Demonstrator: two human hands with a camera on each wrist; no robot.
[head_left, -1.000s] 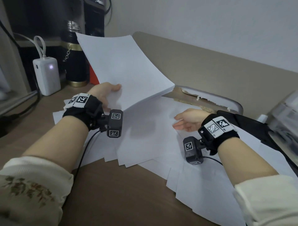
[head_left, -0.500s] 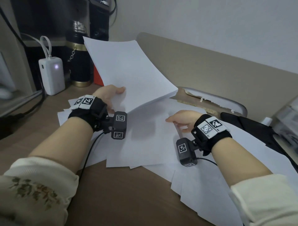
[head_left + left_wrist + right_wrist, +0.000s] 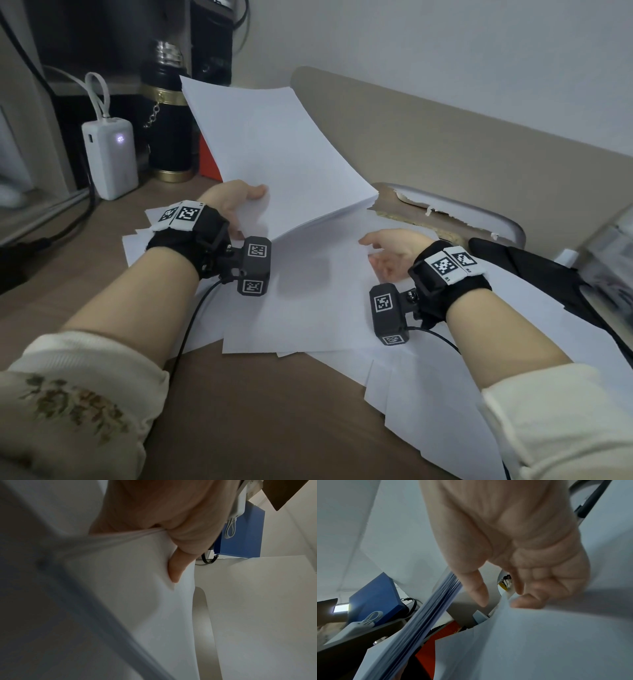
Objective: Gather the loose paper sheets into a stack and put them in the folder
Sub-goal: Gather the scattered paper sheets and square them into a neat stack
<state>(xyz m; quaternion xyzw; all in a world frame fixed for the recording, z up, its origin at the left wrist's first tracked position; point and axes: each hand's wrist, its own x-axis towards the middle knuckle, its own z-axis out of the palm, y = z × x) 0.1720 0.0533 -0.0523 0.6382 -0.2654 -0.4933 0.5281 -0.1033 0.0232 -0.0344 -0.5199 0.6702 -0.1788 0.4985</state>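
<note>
My left hand [image 3: 245, 205] grips a thick stack of white paper [image 3: 274, 154] by its near corner, thumb on top, and holds it tilted up over the desk. In the left wrist view the thumb [image 3: 176, 569] presses into the stack [image 3: 137, 595]. Loose white sheets [image 3: 308, 308] lie fanned over the desk below and to the right. My right hand [image 3: 371, 253] is at the right edge of the top loose sheet. In the right wrist view its fingers [image 3: 529, 601] curl onto that sheet's edge [image 3: 539, 642], beside the stack's edge [image 3: 426, 615]. I cannot tell which item is the folder.
A white power bank [image 3: 109, 154] and a black-and-gold flask [image 3: 168, 137] stand at the back left, with a red item [image 3: 209, 161] behind the stack. A worn chair back [image 3: 445, 209] and a flat black item [image 3: 534, 274] sit at the right. Bare brown desk [image 3: 257, 411] lies near me.
My right hand slid left along the loose sheets and turned its palm up at the top sheet's edge. The left hand kept the stack raised.
</note>
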